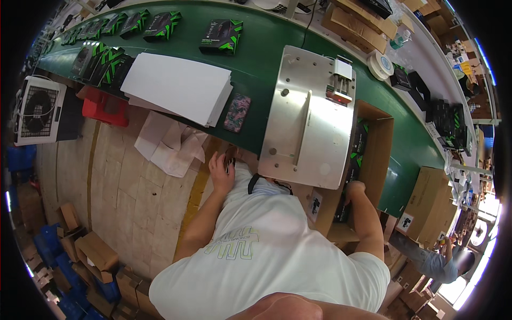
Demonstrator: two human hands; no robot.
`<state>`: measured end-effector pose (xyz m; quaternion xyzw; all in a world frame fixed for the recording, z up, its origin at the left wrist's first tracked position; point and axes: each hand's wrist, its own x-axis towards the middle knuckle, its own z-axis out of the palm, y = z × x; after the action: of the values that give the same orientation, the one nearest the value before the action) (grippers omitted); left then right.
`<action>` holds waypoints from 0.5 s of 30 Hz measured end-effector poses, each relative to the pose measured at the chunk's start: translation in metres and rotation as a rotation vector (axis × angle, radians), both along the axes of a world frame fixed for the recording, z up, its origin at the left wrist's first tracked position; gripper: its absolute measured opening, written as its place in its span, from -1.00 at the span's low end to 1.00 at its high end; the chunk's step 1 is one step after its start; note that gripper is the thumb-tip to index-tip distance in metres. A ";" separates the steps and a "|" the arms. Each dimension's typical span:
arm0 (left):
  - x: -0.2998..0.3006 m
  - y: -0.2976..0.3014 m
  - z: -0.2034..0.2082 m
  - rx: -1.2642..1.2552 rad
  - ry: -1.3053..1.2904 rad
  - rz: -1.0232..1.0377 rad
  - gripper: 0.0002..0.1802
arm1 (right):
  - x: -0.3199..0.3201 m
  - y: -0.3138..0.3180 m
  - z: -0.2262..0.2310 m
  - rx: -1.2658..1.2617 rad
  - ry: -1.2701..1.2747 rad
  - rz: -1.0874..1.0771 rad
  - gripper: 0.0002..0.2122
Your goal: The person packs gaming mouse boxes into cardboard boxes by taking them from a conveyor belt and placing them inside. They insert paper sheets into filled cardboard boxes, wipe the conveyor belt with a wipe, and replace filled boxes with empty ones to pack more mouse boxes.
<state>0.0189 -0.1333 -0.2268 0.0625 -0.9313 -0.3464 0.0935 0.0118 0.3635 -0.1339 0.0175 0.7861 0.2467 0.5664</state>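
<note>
My left hand (221, 173) hangs low beside my left thigh, fingers curled around a small dark thing I cannot make out. My right hand (354, 190) reaches into an open cardboard carton (380, 140) at my right. It touches the black and green boxes (356, 160) standing in a row inside; its fingertips are hidden, so their grip does not show. Between the hands lies a metal plate machine (312, 117) with a long slot and a small head (340, 85) showing a red light. The plate covers part of the carton.
Left of the machine, a green bench (256, 69) holds a stack of white sheets (176, 85), a patterned phone (237, 112) and several black-green boxes (221, 36). A red stool (104, 106) and a fan unit (40, 109) stand left. A tape roll (380, 65) is far right; another person (440, 261) works behind right.
</note>
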 end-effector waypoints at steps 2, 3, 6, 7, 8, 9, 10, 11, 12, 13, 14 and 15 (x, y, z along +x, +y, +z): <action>0.000 -0.011 0.015 0.027 -0.004 -0.037 -0.52 | -0.005 0.005 0.012 -0.024 0.095 -0.140 -0.44; -0.005 -0.016 0.021 0.060 -0.006 -0.076 -0.55 | -0.001 0.001 0.015 -0.022 0.092 -0.149 -0.44; -0.043 -0.034 0.047 0.107 0.097 -0.223 -0.59 | 0.018 -0.010 0.029 -0.008 0.491 -0.538 -0.59; -0.053 -0.042 0.055 0.108 0.079 -0.231 -0.59 | 0.024 -0.017 0.044 -0.085 0.710 -0.649 -0.67; -0.072 -0.050 0.061 0.148 0.156 -0.251 -0.60 | 0.031 -0.027 0.061 -0.156 0.937 -0.766 -0.75; -0.091 -0.056 0.067 0.189 0.231 -0.268 -0.61 | 0.037 -0.044 0.087 -0.220 1.064 -0.966 -0.77; -0.112 -0.067 0.072 0.168 0.268 -0.318 -0.61 | 0.050 -0.060 0.107 -0.275 1.198 -1.170 -0.80; -0.137 -0.076 0.079 0.179 0.260 -0.349 -0.61 | 0.082 -0.062 0.109 -0.218 1.352 -0.851 -0.82; -0.160 -0.085 0.088 0.130 0.294 -0.368 -0.62 | 0.100 -0.072 0.119 -0.180 1.392 -0.847 -0.82; -0.182 -0.094 0.092 0.083 0.329 -0.384 -0.63 | 0.110 -0.087 0.132 -0.160 1.387 -0.866 -0.82; -0.206 -0.104 0.093 0.027 0.314 -0.392 -0.62 | 0.120 -0.109 0.146 -0.445 1.330 -1.283 -0.82; -0.228 -0.113 0.090 -0.028 0.299 -0.402 -0.61 | 0.125 -0.134 0.156 -0.741 1.226 -1.691 -0.82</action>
<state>-0.2092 -0.2463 -0.1372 -0.1772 -0.9056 -0.3505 0.1604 0.1366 0.2300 0.0225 0.4973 0.6932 -0.5204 0.0372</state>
